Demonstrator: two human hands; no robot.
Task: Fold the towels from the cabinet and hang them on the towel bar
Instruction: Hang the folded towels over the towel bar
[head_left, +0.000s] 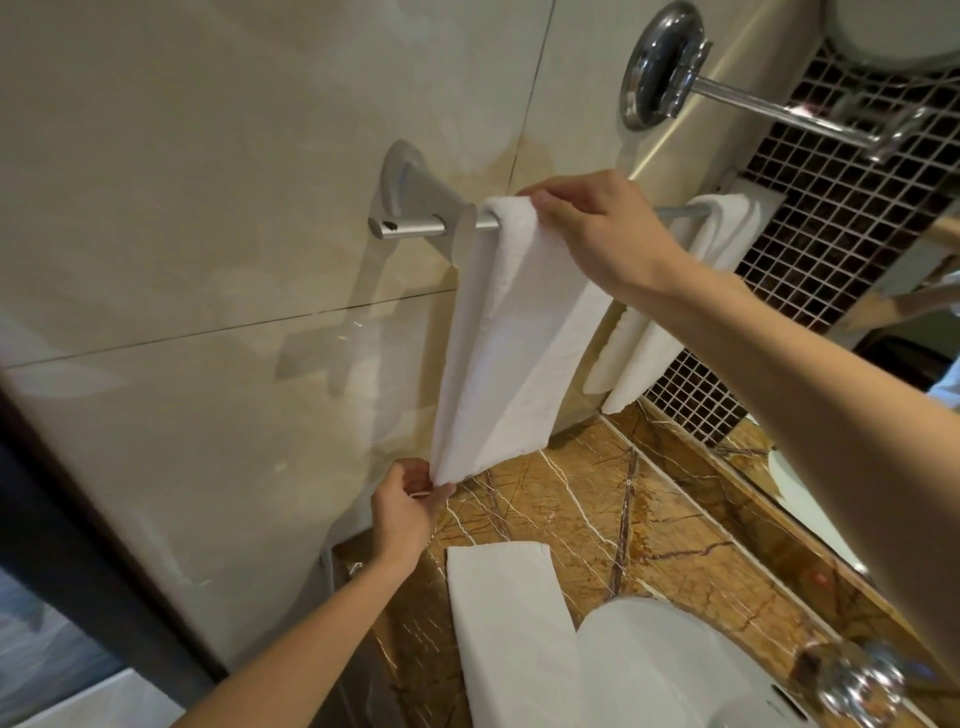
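A folded white towel (509, 338) hangs over the silver towel bar (415, 227) on the beige tiled wall. My right hand (597, 234) rests on the towel's top where it drapes the bar, fingers pinching the fold. My left hand (405, 506) pinches the towel's lower left corner. A second white towel (675, 312) hangs farther right on the same bar, partly hidden by my right arm. A third folded white towel (509, 623) lies flat on the brown marble counter (649, 519) below.
A white basin (665, 670) and chrome tap (857, 680) sit at the lower right. A chrome wall fitting with an arm (670, 67) juts out above the bar. Dark mosaic tiles (831, 218) and a mirror edge lie to the right.
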